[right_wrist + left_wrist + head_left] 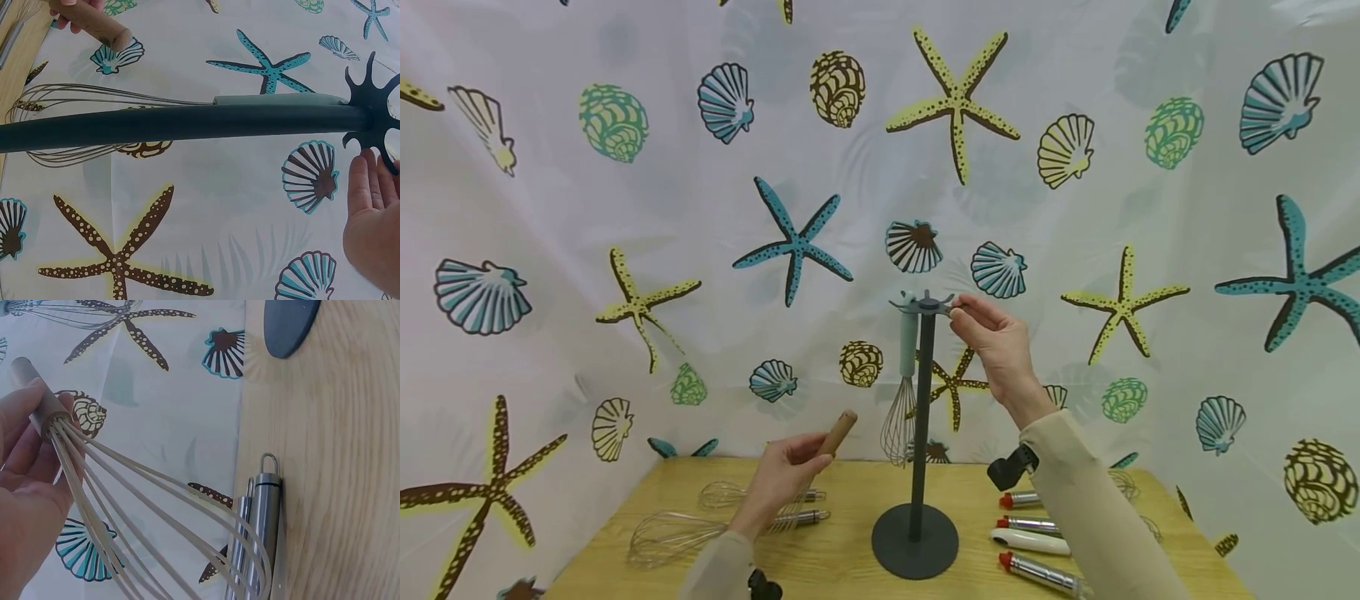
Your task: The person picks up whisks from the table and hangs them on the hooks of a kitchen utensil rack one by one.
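Note:
My left hand (781, 479) grips a whisk by its wooden handle (837, 432); its pale wire loops (162, 506) spread downward in the left wrist view. A dark upright stand (921, 433) with a crown of curved hooks (373, 106) rises to the right of it. At the crown, my right hand (996, 346) pinches one hook between thumb and fingers; in the right wrist view its thumb is hidden. From another hook hangs a whisk with a mint-green handle (908, 343), its wires pointing down beside the pole.
Metal-handled whisks (673, 533) lie on the wooden table (842, 567) at the left. Several red-tipped metal handles (1037, 572) and a white handle (1033, 542) lie at the right, partly behind my right sleeve. A sea-patterned curtain (850, 175) stands behind the table.

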A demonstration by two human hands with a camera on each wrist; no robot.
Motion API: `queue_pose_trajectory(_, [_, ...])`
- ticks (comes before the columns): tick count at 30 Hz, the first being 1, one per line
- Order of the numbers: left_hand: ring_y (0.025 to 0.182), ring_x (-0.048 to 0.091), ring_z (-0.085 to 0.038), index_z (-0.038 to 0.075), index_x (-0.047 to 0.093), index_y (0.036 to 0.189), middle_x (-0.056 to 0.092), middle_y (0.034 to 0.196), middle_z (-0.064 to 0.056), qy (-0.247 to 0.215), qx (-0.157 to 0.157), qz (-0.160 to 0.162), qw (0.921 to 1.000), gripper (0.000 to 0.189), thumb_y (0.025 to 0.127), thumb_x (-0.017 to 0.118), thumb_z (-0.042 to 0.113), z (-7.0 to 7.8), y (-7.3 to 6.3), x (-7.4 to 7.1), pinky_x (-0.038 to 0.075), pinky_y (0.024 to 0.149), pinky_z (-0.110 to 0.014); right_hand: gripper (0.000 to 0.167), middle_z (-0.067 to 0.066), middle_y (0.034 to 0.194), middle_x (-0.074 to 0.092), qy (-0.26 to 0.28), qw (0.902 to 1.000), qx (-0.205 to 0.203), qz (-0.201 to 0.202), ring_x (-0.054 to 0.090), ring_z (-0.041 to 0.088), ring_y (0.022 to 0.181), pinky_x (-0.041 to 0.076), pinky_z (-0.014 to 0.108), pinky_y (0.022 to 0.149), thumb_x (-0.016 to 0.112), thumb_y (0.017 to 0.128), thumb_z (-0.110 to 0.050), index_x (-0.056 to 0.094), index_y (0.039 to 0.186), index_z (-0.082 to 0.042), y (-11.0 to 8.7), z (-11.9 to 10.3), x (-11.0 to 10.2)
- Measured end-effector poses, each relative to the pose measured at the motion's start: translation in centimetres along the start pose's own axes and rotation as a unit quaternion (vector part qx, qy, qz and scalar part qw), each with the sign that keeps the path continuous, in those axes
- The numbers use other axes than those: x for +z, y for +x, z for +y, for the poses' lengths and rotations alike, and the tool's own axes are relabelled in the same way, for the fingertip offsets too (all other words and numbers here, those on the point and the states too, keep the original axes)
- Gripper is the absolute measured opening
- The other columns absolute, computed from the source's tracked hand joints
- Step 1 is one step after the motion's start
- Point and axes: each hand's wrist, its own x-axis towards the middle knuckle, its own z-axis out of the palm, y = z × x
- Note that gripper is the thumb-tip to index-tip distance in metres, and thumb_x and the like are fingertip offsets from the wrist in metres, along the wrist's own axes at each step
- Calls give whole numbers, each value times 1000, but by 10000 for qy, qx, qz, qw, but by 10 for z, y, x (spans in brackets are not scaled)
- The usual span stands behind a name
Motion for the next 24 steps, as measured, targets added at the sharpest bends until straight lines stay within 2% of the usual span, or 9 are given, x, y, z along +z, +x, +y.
queue_pose_trajectory(4, [105, 67, -18, 12, 66, 127, 71, 118, -10, -76, 8, 147, 9999, 38, 90, 72, 18, 4, 0, 2, 55, 86, -31, 44, -7, 100, 74, 3, 10000, 22, 18, 71, 6, 91, 54, 27, 92, 65, 93, -1, 53, 134, 9, 0, 0, 1])
queue_pose_trajectory(11, [108, 67, -21, 10, 65, 129, 69, 122, -14, -269, 291, 204, 9990, 39, 91, 72, 17, 9, 1, 4, 55, 87, -27, 45, -7, 99, 74, 63, 10000, -25, 43, 71, 5, 92, 54, 26, 91, 64, 93, 0, 52, 134, 10, -1, 1, 2])
queue_pose_trajectory(17, [102, 68, -16, 6, 65, 128, 69, 120, -16, -390, 391, 386, 9977, 41, 89, 73, 14, 9, 2, 9, 55, 83, -24, 45, -7, 97, 75, 85, 10000, 6, 4, 70, 5, 93, 54, 27, 92, 65, 93, -2, 53, 134, 10, -2, 1, 2])
queue_pose_trajectory(24, [99, 68, -13, 7, 64, 129, 68, 119, -16, -641, 524, 278, 9962, 42, 90, 73, 18, 16, 6, 12, 55, 83, -24, 44, -6, 98, 74, 147, 9998, -115, 27, 71, 7, 92, 54, 27, 92, 65, 92, 0, 52, 133, 12, -2, 1, 4])
